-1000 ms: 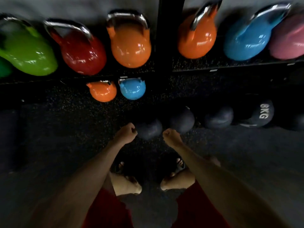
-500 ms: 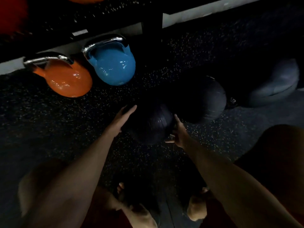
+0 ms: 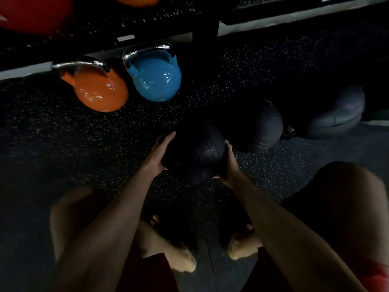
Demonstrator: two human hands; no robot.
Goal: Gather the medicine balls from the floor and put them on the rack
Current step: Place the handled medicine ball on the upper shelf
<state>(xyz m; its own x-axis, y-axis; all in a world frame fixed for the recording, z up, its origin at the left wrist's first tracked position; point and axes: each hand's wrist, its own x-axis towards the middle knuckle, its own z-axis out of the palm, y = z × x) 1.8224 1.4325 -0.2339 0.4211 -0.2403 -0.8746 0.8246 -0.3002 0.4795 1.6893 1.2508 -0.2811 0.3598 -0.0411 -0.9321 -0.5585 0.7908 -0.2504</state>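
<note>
A black ribbed medicine ball (image 3: 195,152) sits low over the speckled rubber floor, between my two hands. My left hand (image 3: 157,152) presses flat on its left side, fingers straight. My right hand (image 3: 228,163) cups its right and under side, thumb up along the ball. Whether the ball is off the floor I cannot tell. A second black medicine ball (image 3: 259,127) lies just right of it, and a third, greyer one (image 3: 336,114) lies further right. The black rack (image 3: 205,24) runs along the top.
An orange kettlebell (image 3: 101,91) and a blue kettlebell (image 3: 155,79) stand on the floor under the rack, left of the balls. A red kettlebell (image 3: 31,13) sits on the rack's shelf at top left. My knees and bare feet (image 3: 183,260) are below my arms.
I have crouched down close to the floor. Both hands went from loose fists near the ball to closing in on its two sides.
</note>
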